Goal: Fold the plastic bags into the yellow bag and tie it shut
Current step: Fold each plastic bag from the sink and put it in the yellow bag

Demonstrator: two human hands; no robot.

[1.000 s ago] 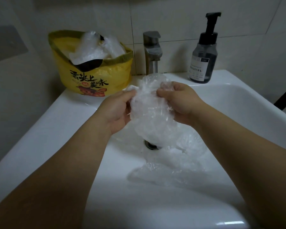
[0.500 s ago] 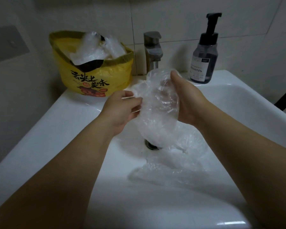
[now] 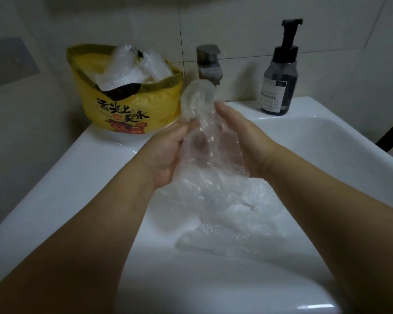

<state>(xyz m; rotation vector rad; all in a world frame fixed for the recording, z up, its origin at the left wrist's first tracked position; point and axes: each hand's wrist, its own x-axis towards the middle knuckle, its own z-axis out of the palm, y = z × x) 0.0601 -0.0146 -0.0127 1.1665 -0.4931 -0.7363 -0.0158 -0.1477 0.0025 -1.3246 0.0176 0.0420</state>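
drain hidden under clear bag [image 3: 210,146]; soap bottle [image 3: 279,87] label too small to read.

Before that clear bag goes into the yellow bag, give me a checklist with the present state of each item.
1. Clear bag held in both hands: ok, the left hand and the right hand grip it from either side above the sink.
2. Clear bag folded small: not ok, its top stands up loose and its lower part hangs down.
3. Yellow bag open to receive it: ok, the mouth is wide open.
4. Room left in the yellow bag: cannot tell, plastic bags already rise above its rim.
5. Nothing left behind: not ok, more clear plastic lies in the basin.
6. Yellow bag tied: not ok.
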